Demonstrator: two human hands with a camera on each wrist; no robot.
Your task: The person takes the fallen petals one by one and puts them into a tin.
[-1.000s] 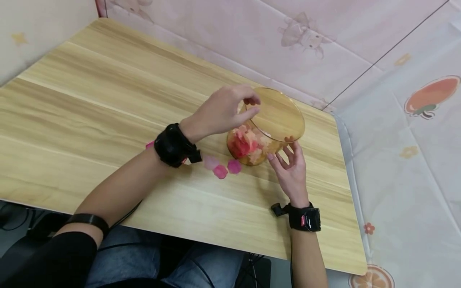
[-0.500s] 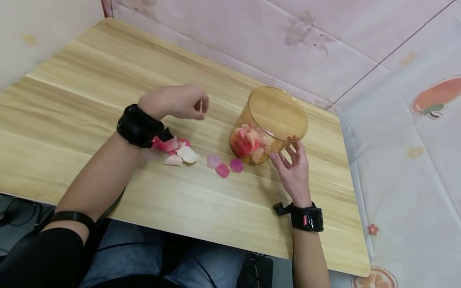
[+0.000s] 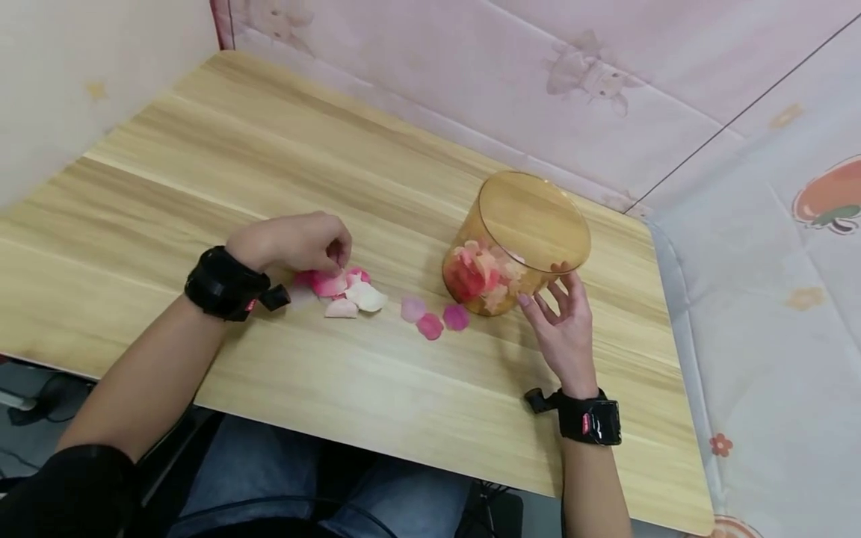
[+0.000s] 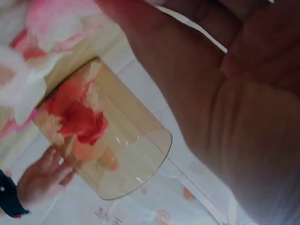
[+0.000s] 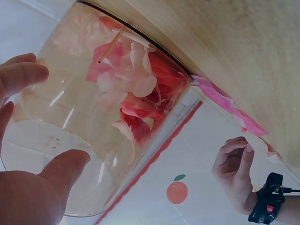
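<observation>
1. The left hand (image 3: 296, 243), fingers curled, pinches loose pink and cream petals (image 3: 343, 291) lying on the light wooden surface (image 3: 202, 164), left of the jar.
2. The right hand (image 3: 561, 321) (fingers relaxed, spread) touches the amber transparent cylindrical jar (image 3: 518, 243), which is partly filled with petals.

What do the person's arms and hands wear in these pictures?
Both hands are bare. The left wrist carries a bulky black strapped unit with a small red mark, and the right wrist a similar black unit with a red label. A black sleeve covers the left upper arm; both forearms are uncovered.
</observation>
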